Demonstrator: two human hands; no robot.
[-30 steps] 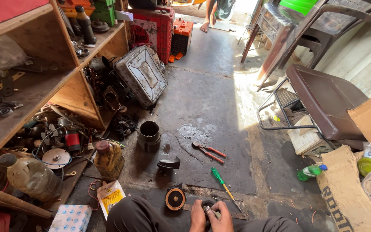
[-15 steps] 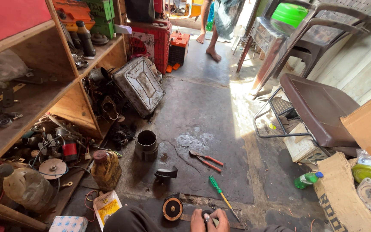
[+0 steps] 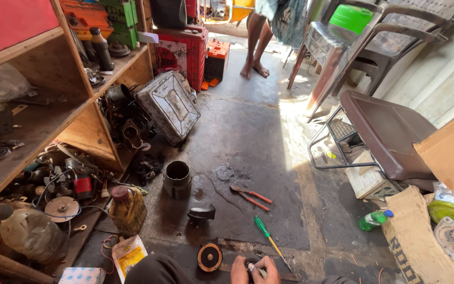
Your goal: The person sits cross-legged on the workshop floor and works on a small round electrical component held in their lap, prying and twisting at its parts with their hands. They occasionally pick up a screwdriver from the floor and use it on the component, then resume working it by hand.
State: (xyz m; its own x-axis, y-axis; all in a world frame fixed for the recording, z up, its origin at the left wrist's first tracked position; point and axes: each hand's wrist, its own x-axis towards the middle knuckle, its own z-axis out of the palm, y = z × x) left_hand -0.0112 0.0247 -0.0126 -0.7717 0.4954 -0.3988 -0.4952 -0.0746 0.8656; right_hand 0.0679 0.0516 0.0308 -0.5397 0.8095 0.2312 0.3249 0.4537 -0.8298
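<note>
At the bottom edge of the head view my left hand [image 3: 240, 271] and my right hand [image 3: 266, 271] close together around a small dark round metal part [image 3: 251, 265]. Only the fingers show; the rest is cut off by the frame. Just left of them a round black and orange disc-shaped part [image 3: 209, 256] lies on the floor. A green-handled screwdriver [image 3: 267, 235] lies right beside my right hand. Orange-handled pliers [image 3: 250, 195] lie farther out on the dark floor.
A black cylindrical housing [image 3: 177, 178] and a small black part [image 3: 202, 213] sit ahead. Wooden shelves [image 3: 43, 126] with clutter and an oil bottle [image 3: 127, 209] fill the left. A brown chair [image 3: 384, 134] and cardboard [image 3: 421, 236] stand right. A person's bare legs [image 3: 256, 47] stand at the far doorway.
The view has tilted upward, so my hands have slid lower in the frame. The standing person's legs have stepped nearer. My hands stay on the small part.
</note>
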